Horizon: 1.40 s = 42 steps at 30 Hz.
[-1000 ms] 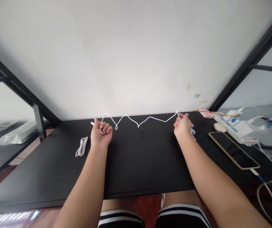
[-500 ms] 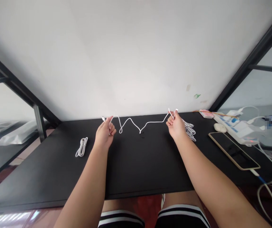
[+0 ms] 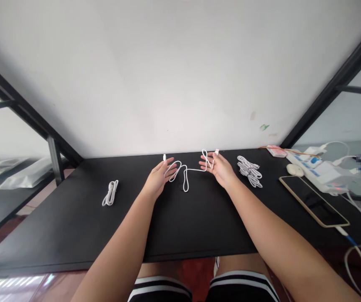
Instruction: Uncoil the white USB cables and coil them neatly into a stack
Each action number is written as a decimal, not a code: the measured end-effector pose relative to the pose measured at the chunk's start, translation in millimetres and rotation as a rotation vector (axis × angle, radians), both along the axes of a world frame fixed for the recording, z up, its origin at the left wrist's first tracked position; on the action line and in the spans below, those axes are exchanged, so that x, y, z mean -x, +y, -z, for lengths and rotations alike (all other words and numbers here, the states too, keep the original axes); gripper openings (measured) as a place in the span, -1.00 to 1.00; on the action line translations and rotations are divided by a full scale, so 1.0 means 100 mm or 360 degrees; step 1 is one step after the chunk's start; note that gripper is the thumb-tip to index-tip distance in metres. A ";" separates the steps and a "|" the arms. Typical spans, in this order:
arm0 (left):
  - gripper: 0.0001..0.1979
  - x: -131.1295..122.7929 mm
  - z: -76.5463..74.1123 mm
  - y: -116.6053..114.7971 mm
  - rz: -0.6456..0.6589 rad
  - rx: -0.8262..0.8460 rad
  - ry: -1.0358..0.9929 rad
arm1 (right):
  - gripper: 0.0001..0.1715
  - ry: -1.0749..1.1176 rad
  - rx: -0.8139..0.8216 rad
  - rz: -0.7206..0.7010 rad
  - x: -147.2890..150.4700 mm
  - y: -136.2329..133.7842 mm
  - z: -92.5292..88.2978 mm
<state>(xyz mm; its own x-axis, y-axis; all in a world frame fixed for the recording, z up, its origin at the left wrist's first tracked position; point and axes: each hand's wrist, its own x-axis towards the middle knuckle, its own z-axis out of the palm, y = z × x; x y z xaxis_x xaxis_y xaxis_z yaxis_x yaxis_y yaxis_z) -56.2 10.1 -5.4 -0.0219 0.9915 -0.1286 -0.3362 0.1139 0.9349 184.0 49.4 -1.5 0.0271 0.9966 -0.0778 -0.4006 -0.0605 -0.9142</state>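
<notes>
A loose white cable (image 3: 186,180) runs in bends between my hands over the black table. My left hand (image 3: 158,177), palm turned up, holds one plug end between thumb and index finger, its other fingers spread. The opposite plug end is pinched in my right hand (image 3: 221,168), whose remaining fingers are also spread behind a loop of the cable. Left of my hands lies a coiled white cable (image 3: 110,193). A tied bundle of white cables (image 3: 249,171) rests just right of my right hand.
On the right are a phone (image 3: 313,201), a white mouse-like object (image 3: 294,170), a power strip (image 3: 312,167) with plugs and wires, and a pink-and-white item (image 3: 276,151). A pale wall (image 3: 174,84) rises behind the black table (image 3: 196,230).
Both hands have come closer together and their fingers have opened out more. The cable between them has slackened into larger loops, and the bundle on the right shows more fully.
</notes>
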 end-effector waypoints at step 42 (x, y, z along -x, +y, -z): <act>-0.42 -0.23 0.01 -0.13 0.0084 -0.0300 0.0876 | -0.76 -0.0405 0.0030 -0.0132 0.14 -0.07 0.11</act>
<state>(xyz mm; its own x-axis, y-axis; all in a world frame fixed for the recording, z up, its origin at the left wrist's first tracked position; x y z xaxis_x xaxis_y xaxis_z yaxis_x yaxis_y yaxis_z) -33.5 -2.9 -6.7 0.0148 0.9977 0.0666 0.2064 -0.0683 0.9761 169.8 42.3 -12.9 -0.0333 0.9947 -0.0972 -0.1509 -0.1012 -0.9834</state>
